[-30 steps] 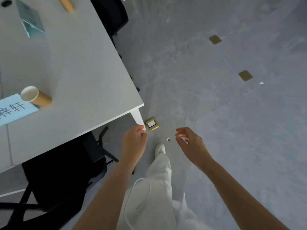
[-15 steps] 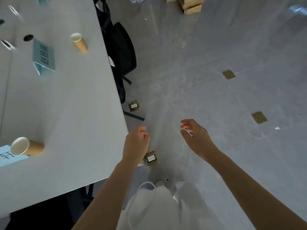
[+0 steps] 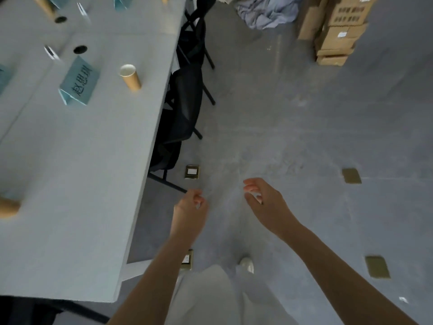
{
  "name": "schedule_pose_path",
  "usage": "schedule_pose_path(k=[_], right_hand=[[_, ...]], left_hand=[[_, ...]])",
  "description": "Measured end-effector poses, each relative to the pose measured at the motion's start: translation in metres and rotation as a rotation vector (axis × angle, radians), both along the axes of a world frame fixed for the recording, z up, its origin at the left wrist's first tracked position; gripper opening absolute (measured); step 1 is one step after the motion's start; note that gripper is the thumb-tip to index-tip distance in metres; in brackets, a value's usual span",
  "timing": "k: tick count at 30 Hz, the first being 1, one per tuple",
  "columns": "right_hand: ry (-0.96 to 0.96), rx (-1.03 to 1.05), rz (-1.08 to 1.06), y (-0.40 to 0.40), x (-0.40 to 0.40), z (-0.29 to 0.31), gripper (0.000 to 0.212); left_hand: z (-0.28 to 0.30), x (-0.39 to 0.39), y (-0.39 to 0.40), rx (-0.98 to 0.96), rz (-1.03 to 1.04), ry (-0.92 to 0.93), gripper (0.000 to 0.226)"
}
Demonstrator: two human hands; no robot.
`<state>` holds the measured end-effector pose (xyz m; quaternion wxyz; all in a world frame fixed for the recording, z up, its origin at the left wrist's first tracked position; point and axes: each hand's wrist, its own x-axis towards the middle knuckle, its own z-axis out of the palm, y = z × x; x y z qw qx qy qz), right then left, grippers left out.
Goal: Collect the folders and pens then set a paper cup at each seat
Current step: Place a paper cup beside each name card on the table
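Both your hands are out over the grey floor (image 3: 293, 127), carrying nothing. Your left hand (image 3: 190, 211) hangs with fingers loosely curled just off the bench (image 3: 77, 179) edge; your right hand (image 3: 264, 202) is relaxed, fingers half bent, well clear of everything. On the pale bench a paper cup (image 3: 130, 76) stands near the right edge, beside a teal name card (image 3: 78, 82). Another cup (image 3: 8, 207) peeks in at the far left. A black chair (image 3: 185, 109) is tucked along the bench side. Brass floor plates (image 3: 351, 175) dot the concrete, cardboard boxes (image 3: 337, 26) are stacked at the top right, and a heap of bluish cloth (image 3: 264, 10) lies beside them.
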<state>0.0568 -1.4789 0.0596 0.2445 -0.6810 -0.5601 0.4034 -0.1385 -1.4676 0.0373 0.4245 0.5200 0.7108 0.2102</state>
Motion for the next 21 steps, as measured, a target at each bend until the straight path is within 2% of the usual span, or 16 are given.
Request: schedule_pose_path(k=[10, 21], right_hand=[[0.049, 0.044, 0.199, 0.147, 0.049, -0.002, 0.029], [0.004, 0.130, 0.443, 0.367, -0.002, 0.008, 0.031]], left_hand=[[0.007, 0.030, 0.092, 0.047, 0.233, 0.065, 0.032], [0.000, -0.002, 0.288, 0.044, 0.446, 0.059, 0.033]])
